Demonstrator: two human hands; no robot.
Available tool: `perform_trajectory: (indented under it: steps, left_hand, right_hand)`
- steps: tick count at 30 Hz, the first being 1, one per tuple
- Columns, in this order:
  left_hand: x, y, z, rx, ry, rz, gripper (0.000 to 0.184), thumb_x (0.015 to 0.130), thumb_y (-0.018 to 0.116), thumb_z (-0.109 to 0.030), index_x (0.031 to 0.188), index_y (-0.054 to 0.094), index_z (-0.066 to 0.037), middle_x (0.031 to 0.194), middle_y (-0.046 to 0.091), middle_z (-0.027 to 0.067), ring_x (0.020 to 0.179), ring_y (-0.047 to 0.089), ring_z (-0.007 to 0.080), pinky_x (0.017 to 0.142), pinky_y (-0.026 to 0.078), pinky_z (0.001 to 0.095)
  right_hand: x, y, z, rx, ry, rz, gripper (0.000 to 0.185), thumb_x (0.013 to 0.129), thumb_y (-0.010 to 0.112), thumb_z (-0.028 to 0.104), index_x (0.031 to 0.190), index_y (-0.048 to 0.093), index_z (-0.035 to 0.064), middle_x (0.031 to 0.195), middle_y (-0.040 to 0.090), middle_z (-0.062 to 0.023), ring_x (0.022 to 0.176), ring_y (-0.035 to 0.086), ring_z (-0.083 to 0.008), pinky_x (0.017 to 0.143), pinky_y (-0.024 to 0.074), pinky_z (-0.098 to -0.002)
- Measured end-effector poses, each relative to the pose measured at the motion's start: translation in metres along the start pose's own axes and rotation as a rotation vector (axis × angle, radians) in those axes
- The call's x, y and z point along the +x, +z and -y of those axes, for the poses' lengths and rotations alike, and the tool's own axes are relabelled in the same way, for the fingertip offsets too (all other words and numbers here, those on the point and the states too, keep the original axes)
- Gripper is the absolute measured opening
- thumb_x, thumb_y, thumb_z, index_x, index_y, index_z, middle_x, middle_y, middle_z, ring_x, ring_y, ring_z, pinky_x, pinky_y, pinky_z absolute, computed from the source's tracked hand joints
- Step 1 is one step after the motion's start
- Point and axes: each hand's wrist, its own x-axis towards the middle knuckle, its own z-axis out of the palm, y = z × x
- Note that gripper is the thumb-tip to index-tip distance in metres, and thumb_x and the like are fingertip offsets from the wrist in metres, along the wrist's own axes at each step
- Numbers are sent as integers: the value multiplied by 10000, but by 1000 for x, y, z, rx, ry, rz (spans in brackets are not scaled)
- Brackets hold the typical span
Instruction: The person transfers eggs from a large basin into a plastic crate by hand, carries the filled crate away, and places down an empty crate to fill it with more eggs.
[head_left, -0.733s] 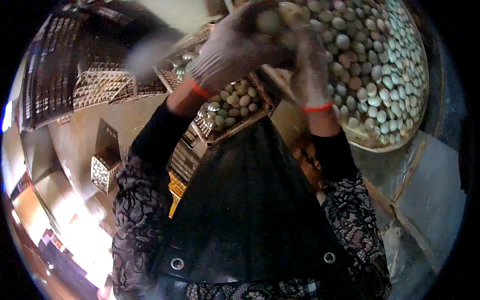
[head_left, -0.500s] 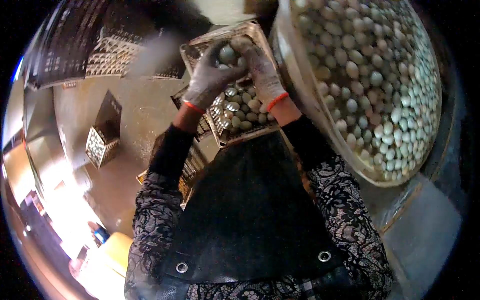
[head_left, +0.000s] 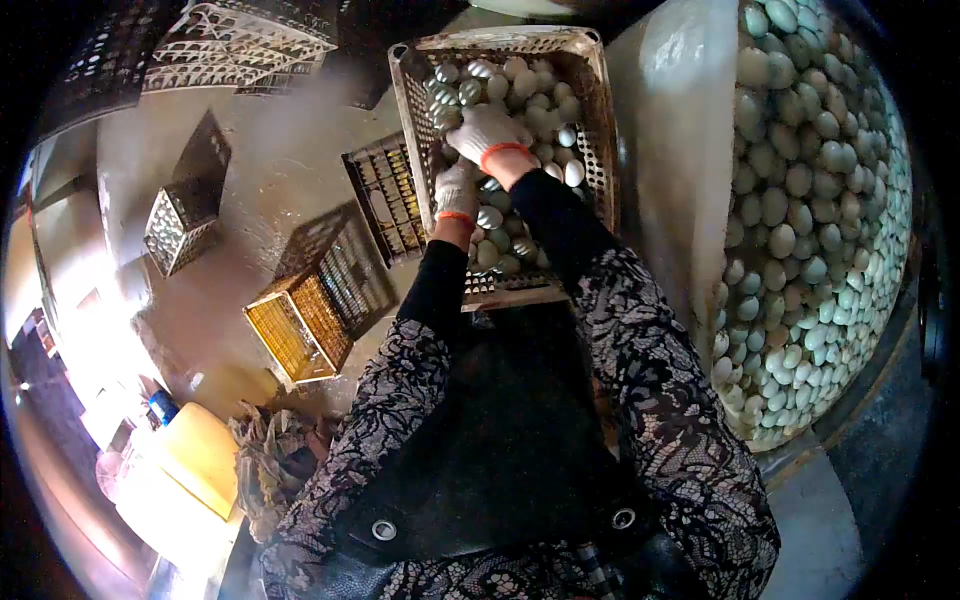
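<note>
Head view: left hand (head_left: 457,190) and right hand (head_left: 490,135) among eggs (head_left: 525,82), finger spread unclear, 1 yellow crate (head_left: 320,310) on brownish floor (head_left: 265,220).

Room above crate (head_left: 515,297) — tub (head_left: 680,150) perhaps flush

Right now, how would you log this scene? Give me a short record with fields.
left hand: gloved, at the eggs near the crate's left side; grip unclear
right hand: gloved, over the eggs, farther from the body than the left; grip unclear
crate: in front of the person, holding many eggs
tub: large, right of the crate, with many more eggs
yellow crate: on the floor, to the left
clothing: dark apron, patterned sleeves
</note>
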Motion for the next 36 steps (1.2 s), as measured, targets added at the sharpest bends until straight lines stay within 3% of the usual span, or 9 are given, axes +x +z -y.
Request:
perform_trajectory:
  steps: [2, 5, 8, 15, 21, 27, 31, 33, 36]
  left_hand:
    - [-18, -47, -28, -124, -194, 92, 392, 929, 418, -362, 1037, 649, -64, 990, 676, 149, 917, 648, 300, 763, 496, 401]
    - [41, 108, 43, 207, -131, -255, 311, 874, 513, -307, 990, 662, -61, 954, 677, 152, 827, 649, 311, 708, 498, 409]
    - [6, 6, -4, 2, -276, 45, 281, 855, 545, -216, 1002, 630, 8, 993, 651, 191, 902, 631, 286, 768, 485, 382]
    - [-49, -85, -70, -716, -350, -391, 426, 867, 561, -126, 1255, 476, 27, 1148, 604, 136, 1042, 573, 235, 917, 437, 328]
    - [-123, -200, -212, -1136, 506, -467, 296, 870, 560, 30, 1166, 557, 30, 1140, 614, 113, 1027, 591, 190, 909, 469, 312]
    - [-140, -229, -331, 54, 1228, 191, 437, 835, 651, -209, 1235, 534, -78, 1135, 623, 159, 1014, 623, 262, 857, 504, 355]
    - [-112, -186, -380, 328, 1128, 659, 715, 690, 754, -356, 1265, 449, -59, 1035, 600, 240, 955, 585, 386, 788, 488, 443]
    - [-105, -154, -388, 397, 1179, 656, 830, 650, 778, -380, 1314, 392, -67, 1078, 587, 238, 1018, 561, 390, 843, 470, 450]
    - [-85, -101, -387, 453, 1276, 610, 991, 592, 811, -414, 1379, 313, -78, 1151, 564, 227, 1112, 520, 385, 924, 441, 453]
  right_hand:
    - [15, 23, 4, -69, -10, -9, 260, 772, 531, 223, 876, 707, 63, 919, 675, -179, 870, 652, -346, 769, 515, -439]
    - [22, 35, 9, -179, -165, -78, 247, 780, 514, 191, 845, 713, 60, 916, 670, -196, 845, 650, -358, 730, 508, -454]
    - [17, 29, -2, -46, -202, -58, 241, 774, 531, 183, 871, 694, 35, 988, 651, -219, 918, 629, -368, 768, 495, -458]
    - [-32, -40, -32, 1, -48, 16, 463, 838, 540, 334, 1242, 522, 109, 1175, 590, -180, 979, 600, -381, 827, 484, -470]
    - [-214, -150, -61, 558, -355, -397, 289, 887, 549, 229, 1125, 593, 73, 1058, 622, -183, 946, 604, -346, 840, 472, -409]
    - [-379, -221, -160, 413, 254, -661, 315, 894, 565, 144, 1202, 570, 78, 1084, 606, -114, 1069, 568, -214, 788, 503, -280]
    - [-388, -171, -267, 219, 136, -414, 430, 909, 524, 152, 1329, 455, 85, 1326, 468, -115, 1231, 441, -220, 884, 489, -327]
    - [-376, -172, -261, -482, -79, -536, 515, 914, 485, 160, 1403, 336, 93, 1423, 343, -78, 1312, 331, -205, 947, 467, -358]
    - [-329, -134, -300, 443, 75, -439, 526, 949, 437, 255, 1421, 306, 63, 1420, 380, -83, 1291, 361, -215, 1039, 330, -336]
